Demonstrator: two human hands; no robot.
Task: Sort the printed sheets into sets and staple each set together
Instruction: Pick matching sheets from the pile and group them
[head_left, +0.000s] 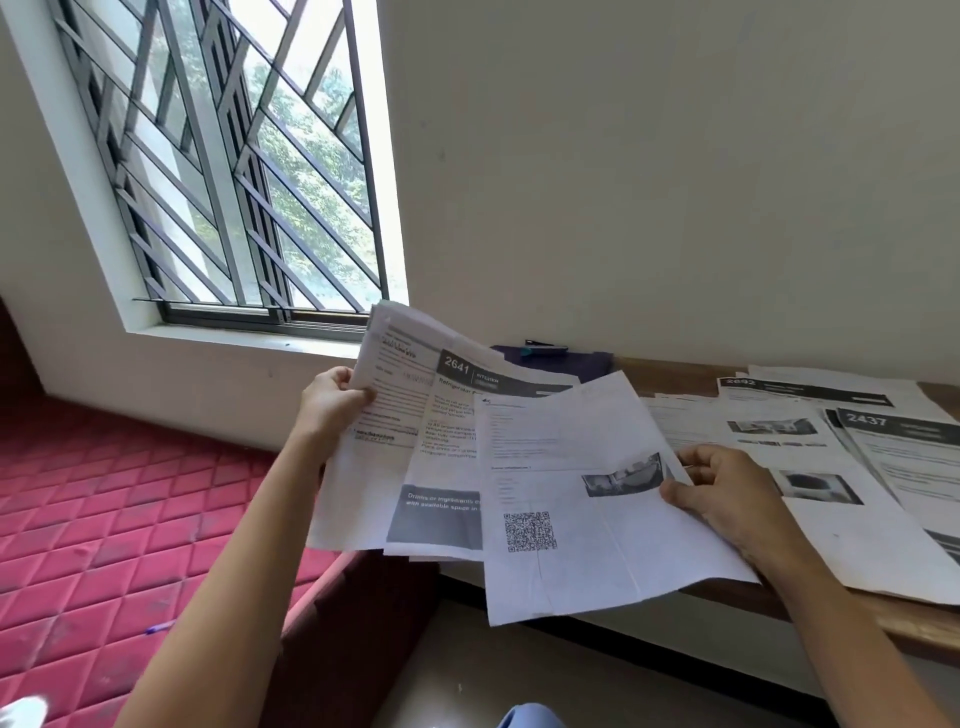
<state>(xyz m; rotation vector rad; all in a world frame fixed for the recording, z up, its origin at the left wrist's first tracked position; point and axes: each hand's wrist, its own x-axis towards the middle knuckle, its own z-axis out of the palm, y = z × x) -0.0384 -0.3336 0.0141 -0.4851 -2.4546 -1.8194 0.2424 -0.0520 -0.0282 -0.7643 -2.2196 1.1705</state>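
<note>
White printed sheets (571, 519), three fanned, pinched by left grip (332, 405) and right grip (727, 493).

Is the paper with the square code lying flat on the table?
No, the right hand holds the QR-code sheet up by its edge.

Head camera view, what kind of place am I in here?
Likely a room in a home, not an office: a barred window, a red quilted mattress on the left, and a wooden desk spread with printed sheets.

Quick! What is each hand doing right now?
Left hand: holding the fanned sheets by their left edge.
Right hand: pinching the QR-code sheet.
</note>
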